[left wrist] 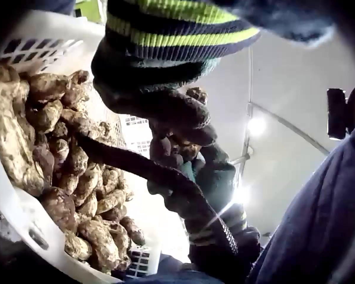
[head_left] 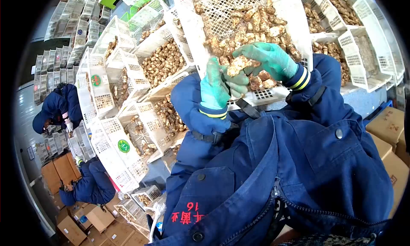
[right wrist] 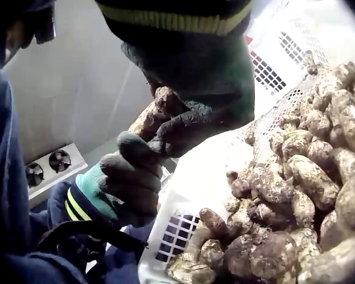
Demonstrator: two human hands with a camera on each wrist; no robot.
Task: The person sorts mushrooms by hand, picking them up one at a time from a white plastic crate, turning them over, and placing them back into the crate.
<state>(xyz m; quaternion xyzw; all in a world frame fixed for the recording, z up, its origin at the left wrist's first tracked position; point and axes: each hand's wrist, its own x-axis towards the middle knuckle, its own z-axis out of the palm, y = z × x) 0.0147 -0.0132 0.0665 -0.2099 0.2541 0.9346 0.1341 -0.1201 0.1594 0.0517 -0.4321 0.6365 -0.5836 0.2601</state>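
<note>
Both hands wear green gloves and meet over the near end of a white crate (head_left: 304, 41) of brown, knobbly mushrooms (head_left: 256, 26). Between them is a pale, brown-stained mushroom (head_left: 237, 66). My right hand (head_left: 271, 60) pinches its right end between thumb and fingers; in the right wrist view the mushroom (right wrist: 147, 120) shows between the right hand (right wrist: 207, 89) and the left hand (right wrist: 127, 180). My left hand (head_left: 220, 84) has its fingers curled around the lower side of it. In the left wrist view, the left hand (left wrist: 160, 100) partly hides what is held.
More white crates (head_left: 117, 150) of mushrooms stand at the left, others (head_left: 363, 54) at the right. Cardboard boxes (head_left: 386, 124) stand at the lower right. Two people in blue (head_left: 92, 182) work at the far left beside stacked crates.
</note>
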